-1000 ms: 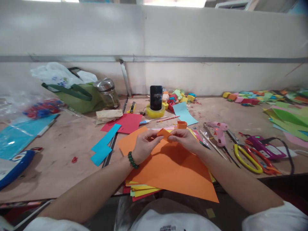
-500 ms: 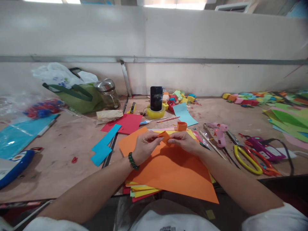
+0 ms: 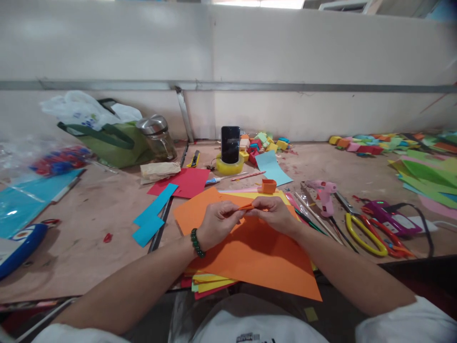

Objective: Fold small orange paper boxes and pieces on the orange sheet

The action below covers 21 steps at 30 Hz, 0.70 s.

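Between my fingertips is a small folded piece of orange paper (image 3: pixel 245 207), seen nearly edge-on. My left hand (image 3: pixel 219 221), with a green bead bracelet (image 3: pixel 197 243) at its wrist, pinches the left end. At the right end, my right hand (image 3: pixel 274 215) is closed on the same piece. Both hands are held above a large orange sheet (image 3: pixel 271 262), which lies on a stack of coloured paper (image 3: pixel 214 284). Just beyond the hands stands a small open orange paper box (image 3: pixel 269 186).
On the right lie a pink glue gun (image 3: pixel 324 195), yellow-and-red-handled scissors (image 3: pixel 364 238) and a purple device (image 3: pixel 391 218). A phone (image 3: pixel 230 144) stands in a tape roll (image 3: pixel 229 166) near folded paper pieces (image 3: pixel 262 143). Blue strips (image 3: pixel 155 209) and a red sheet (image 3: pixel 185 182) lie left.
The small orange piece has turned from showing a broad face to a thin edge. Both hands have drawn closer together around it, and my right fingers have curled further in.
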Each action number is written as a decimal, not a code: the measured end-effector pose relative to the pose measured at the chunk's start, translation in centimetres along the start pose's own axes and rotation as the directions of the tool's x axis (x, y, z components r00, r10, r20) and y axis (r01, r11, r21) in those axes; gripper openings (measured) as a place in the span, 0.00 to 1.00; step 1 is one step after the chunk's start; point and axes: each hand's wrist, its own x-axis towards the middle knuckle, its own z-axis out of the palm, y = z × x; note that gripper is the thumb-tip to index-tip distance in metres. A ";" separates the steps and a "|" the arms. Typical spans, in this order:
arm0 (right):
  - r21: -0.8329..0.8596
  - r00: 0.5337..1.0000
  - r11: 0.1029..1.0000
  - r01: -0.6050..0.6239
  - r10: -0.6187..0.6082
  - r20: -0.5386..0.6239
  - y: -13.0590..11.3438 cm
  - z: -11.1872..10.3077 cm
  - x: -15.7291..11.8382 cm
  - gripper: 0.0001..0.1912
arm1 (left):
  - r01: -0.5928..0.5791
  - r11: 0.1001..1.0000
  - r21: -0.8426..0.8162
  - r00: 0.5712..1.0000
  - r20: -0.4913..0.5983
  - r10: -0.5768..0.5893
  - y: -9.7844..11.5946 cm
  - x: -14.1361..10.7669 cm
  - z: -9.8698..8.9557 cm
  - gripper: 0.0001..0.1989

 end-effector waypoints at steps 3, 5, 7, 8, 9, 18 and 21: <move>0.019 1.000 1.000 -0.006 0.006 0.020 -0.3 0.0 0.0 0.17 | -0.045 0.998 0.038 0.999 -0.010 0.046 0.2 0.0 0.0 0.16; 0.048 1.000 0.999 0.009 -0.010 0.018 -0.6 0.0 0.0 0.17 | -0.076 0.995 0.068 0.997 -0.021 0.078 0.3 0.0 -0.1 0.16; 0.079 0.999 0.996 0.030 -0.031 0.015 -1.0 0.1 -0.1 0.16 | -0.105 0.989 0.101 0.994 -0.018 0.107 0.4 -0.1 -0.1 0.15; 0.093 0.999 0.995 0.041 -0.043 0.017 -1.1 0.0 -0.1 0.16 | -0.121 0.986 0.117 0.992 -0.009 0.123 0.4 -0.2 -0.1 0.15; 0.104 0.998 0.993 0.053 -0.055 0.020 -1.2 0.0 -0.1 0.15 | -0.140 0.982 0.131 0.990 0.004 0.140 0.4 -0.2 -0.1 0.14; 0.285 0.998 0.958 0.040 -0.049 0.025 -0.5 0.0 0.0 0.17 | -0.203 0.968 0.148 0.979 0.050 0.198 0.8 -0.5 0.0 0.17; 0.297 0.999 0.955 0.020 -0.029 0.028 -0.3 0.0 0.1 0.18 | -0.201 0.969 0.142 0.980 0.025 0.199 0.6 -0.5 0.0 0.17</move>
